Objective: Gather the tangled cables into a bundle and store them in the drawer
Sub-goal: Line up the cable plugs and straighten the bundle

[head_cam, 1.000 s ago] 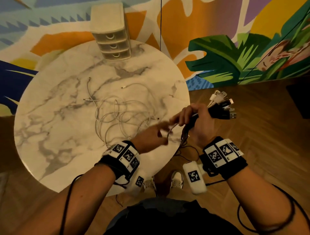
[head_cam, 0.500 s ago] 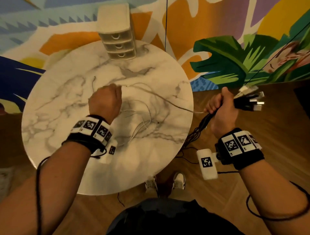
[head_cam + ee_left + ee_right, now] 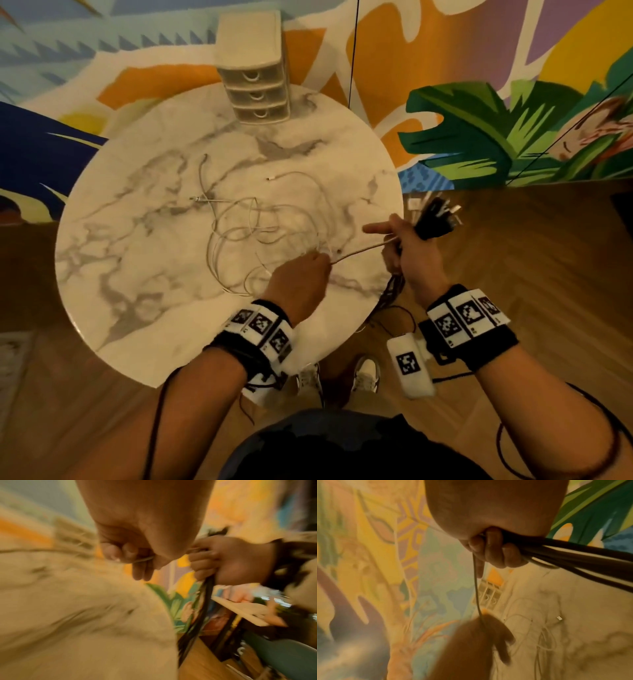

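Thin white cables (image 3: 253, 236) lie tangled in loops on the round marble table (image 3: 137, 274). My right hand (image 3: 407, 250) grips a bundle of black and white cables (image 3: 433, 219) beyond the table's right edge, plugs fanning out above the fist, index finger pointing left. Dark cords (image 3: 573, 557) hang from it toward the floor. My left hand (image 3: 305, 277) pinches one white cable (image 3: 359, 251) that runs taut to the right hand; this pinch shows in the left wrist view (image 3: 142, 559). A small cream three-drawer unit (image 3: 255, 89) stands at the table's far edge, drawers closed.
A painted mural wall rises behind the table. Wooden floor (image 3: 531, 257) lies to the right and below. My shoes (image 3: 366, 373) show under the table's near edge. A black cord (image 3: 352, 51) hangs down the wall behind the drawers.
My left hand has come back from the table's middle to its right side, drawing a white cable along toward the right hand. The right hand keeps its bundle.
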`<state>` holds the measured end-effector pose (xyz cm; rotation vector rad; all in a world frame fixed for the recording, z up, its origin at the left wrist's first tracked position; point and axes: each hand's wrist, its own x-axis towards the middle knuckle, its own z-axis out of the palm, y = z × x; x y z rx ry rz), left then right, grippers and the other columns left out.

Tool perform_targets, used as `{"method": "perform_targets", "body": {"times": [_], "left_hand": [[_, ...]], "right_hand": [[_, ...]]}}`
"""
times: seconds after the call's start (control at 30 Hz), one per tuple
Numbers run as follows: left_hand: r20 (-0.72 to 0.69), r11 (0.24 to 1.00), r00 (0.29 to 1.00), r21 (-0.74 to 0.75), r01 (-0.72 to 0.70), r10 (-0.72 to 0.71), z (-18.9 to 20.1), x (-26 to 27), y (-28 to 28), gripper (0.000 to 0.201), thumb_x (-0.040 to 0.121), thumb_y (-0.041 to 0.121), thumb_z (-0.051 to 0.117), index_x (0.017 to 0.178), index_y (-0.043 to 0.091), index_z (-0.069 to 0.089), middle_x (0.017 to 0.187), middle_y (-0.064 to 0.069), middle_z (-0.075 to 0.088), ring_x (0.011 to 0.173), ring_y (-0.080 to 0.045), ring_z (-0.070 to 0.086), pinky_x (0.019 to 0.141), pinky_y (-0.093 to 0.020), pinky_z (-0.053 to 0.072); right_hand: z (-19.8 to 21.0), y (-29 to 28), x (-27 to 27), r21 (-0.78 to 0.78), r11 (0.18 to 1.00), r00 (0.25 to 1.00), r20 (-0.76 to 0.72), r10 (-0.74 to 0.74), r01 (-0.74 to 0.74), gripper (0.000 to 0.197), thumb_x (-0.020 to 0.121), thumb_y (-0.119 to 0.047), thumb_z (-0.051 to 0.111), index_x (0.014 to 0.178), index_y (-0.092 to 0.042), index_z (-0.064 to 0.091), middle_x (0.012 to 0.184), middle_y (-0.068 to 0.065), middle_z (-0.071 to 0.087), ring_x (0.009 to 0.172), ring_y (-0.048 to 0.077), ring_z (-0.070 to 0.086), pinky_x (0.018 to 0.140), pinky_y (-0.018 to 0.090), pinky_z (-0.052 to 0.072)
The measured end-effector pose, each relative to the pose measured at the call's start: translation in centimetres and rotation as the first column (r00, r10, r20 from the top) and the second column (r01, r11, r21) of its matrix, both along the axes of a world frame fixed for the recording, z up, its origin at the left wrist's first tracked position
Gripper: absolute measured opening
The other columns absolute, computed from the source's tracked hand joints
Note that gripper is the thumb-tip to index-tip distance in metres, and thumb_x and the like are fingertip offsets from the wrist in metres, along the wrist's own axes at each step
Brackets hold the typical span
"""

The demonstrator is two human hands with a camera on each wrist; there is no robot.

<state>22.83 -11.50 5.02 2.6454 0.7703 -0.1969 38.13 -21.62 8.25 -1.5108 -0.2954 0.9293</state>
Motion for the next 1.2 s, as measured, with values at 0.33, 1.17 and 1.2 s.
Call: {"method": "perform_targets", "body": {"times": [0.33, 1.17, 1.2], "left_hand": [[0.504, 0.820, 0.679, -0.112, -0.562, 0.534, 2.4, -6.6, 11.1, 0.025, 0.097, 0.014, 0.039, 0.091, 0.007, 0.062, 0.079, -0.012, 0.064, 0.074, -0.027, 0.057, 0.067, -0.030, 0.038], [0.270, 0.852, 0.815, -0.280, -0.443, 0.513, -1.9, -5.6, 7.3, 0.018, 0.095, 0.009, 0.046, 0.089, 0.001, 0.061, 0.088, -0.018, 0.061, 0.082, -0.029, 0.058, 0.072, -0.028, 0.038], [0.363, 0.855, 0.775, -0.242, -0.459, 0.518, -1.4, -5.4, 8.0, 0.018, 0.095, 0.008, 0.045, 0.090, 0.000, 0.061, 0.088, -0.017, 0.060, 0.081, -0.026, 0.056, 0.072, -0.028, 0.038]], "right_hand": [[0.0, -1.2, 2.1, 0.084, 0.978, 0.980, 0.028, -0.196, 0.193, 0.057, 0.101, -0.043, 0.030, 0.088, -0.007, 0.072, 0.039, -0.005, 0.030, 0.038, 0.010, 0.022, 0.047, 0.030, 0.014], [1.4, 1.4, -1.3, 0.076, 0.991, 0.992, 0.061, 0.108, -0.112, 0.047, 0.102, -0.029, 0.035, 0.087, 0.001, 0.068, 0.044, 0.003, 0.029, 0.038, 0.012, 0.020, 0.043, 0.029, 0.014], [1.4, 1.2, -1.1, 0.079, 0.991, 0.993, 0.063, 0.101, -0.106, 0.047, 0.102, -0.029, 0.035, 0.088, 0.001, 0.068, 0.045, 0.003, 0.029, 0.039, 0.012, 0.020, 0.044, 0.031, 0.013]]}}
